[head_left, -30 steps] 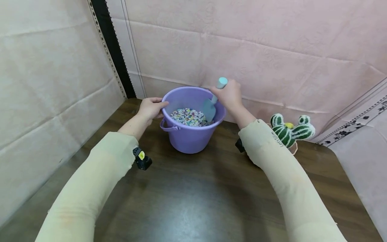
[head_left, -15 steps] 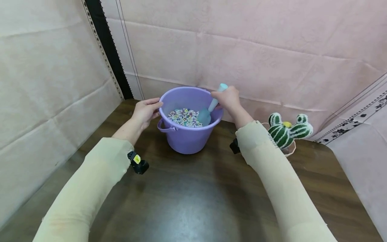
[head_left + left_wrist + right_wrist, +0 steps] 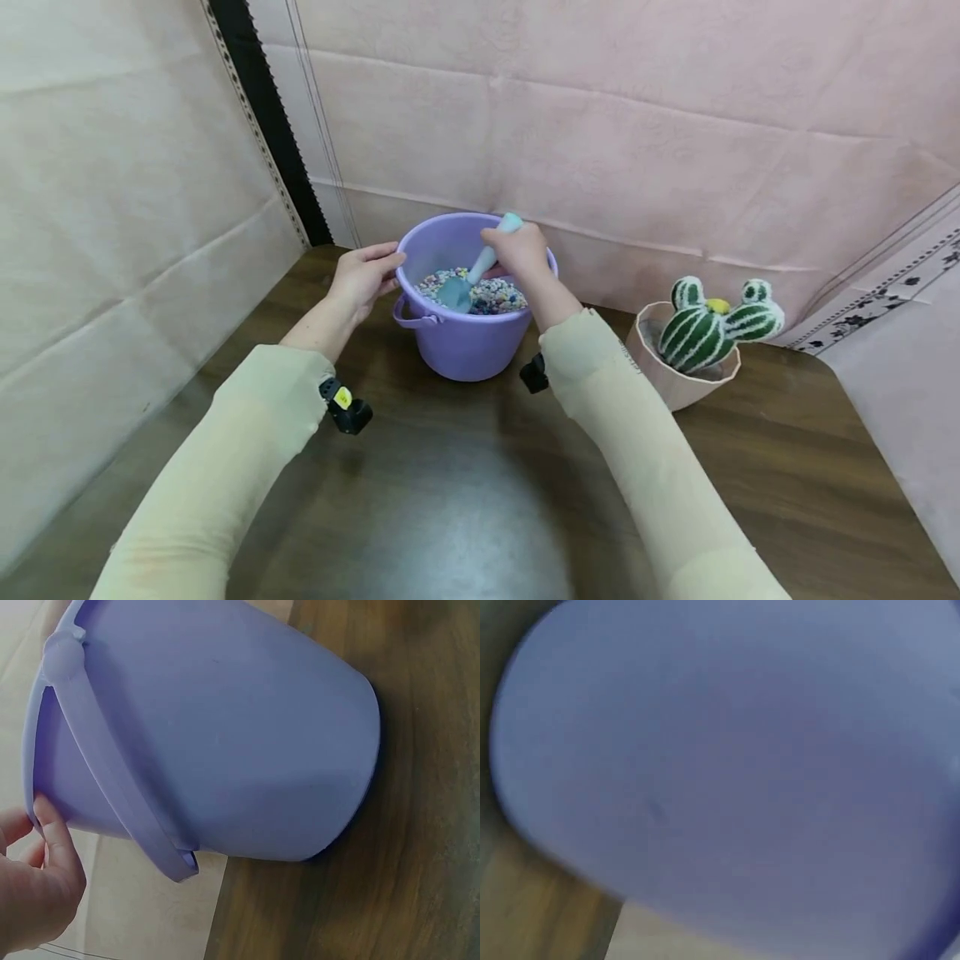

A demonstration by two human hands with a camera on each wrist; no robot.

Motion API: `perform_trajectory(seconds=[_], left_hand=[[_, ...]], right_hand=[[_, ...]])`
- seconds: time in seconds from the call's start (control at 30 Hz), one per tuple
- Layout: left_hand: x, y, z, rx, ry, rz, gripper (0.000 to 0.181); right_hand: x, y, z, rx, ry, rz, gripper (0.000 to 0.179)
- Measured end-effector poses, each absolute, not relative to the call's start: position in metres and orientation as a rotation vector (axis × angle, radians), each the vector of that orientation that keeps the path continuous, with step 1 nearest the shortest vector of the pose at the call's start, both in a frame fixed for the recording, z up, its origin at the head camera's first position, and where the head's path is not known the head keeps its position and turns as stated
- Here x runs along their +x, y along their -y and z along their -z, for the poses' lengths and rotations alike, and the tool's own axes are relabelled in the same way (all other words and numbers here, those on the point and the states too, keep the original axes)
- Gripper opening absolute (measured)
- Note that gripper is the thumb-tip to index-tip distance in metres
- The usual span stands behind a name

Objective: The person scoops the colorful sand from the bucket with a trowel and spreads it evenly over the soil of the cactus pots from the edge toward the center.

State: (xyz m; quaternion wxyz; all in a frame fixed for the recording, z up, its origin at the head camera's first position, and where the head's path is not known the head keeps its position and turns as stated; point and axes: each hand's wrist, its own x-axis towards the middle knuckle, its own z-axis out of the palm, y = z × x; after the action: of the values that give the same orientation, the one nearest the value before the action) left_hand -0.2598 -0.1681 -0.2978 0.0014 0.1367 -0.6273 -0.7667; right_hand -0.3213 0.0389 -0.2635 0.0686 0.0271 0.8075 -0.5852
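A purple bucket (image 3: 471, 346) stands on the brown table, partly filled with small multicoloured beads (image 3: 498, 296). My left hand (image 3: 362, 279) pinches its rim at the left; the left wrist view shows thumb and fingers (image 3: 60, 851) on either side of the rim. Over the bucket, my right hand (image 3: 522, 252) grips the handle of a light blue toy shovel (image 3: 483, 262), whose blade is down among the beads on the left side. The bucket's own handle (image 3: 112, 772) hangs down at the left. In the right wrist view the bucket wall fills nearly everything, and the hand is hidden.
To the right, a knitted green cactus (image 3: 697, 337) sits in a pale pink pot (image 3: 678, 387), close to my right forearm. Pale cloth walls (image 3: 600, 125) enclose the table (image 3: 435, 483) at the back and both sides.
My right hand has moved left over the bucket, carrying the shovel's blade from the right side across the beads to the left. The left hand keeps its hold on the rim.
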Motion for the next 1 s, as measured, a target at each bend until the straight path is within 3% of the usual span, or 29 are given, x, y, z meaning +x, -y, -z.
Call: perform_trajectory(seconds=[0.53,1.0], left_hand=[[-0.2583,0.1694,0.2999,0.441,2.006,2.397,0.045],[-0.2660,0.1682,0.3018,0.452,2.001,2.408,0.045]], right_hand=[[-0.3228,-0.0370,0.2723,0.306,-2.117,2.118,0.025],[-0.3223,-0.0416,0.2721,0.374,-1.977,2.327,0.015]])
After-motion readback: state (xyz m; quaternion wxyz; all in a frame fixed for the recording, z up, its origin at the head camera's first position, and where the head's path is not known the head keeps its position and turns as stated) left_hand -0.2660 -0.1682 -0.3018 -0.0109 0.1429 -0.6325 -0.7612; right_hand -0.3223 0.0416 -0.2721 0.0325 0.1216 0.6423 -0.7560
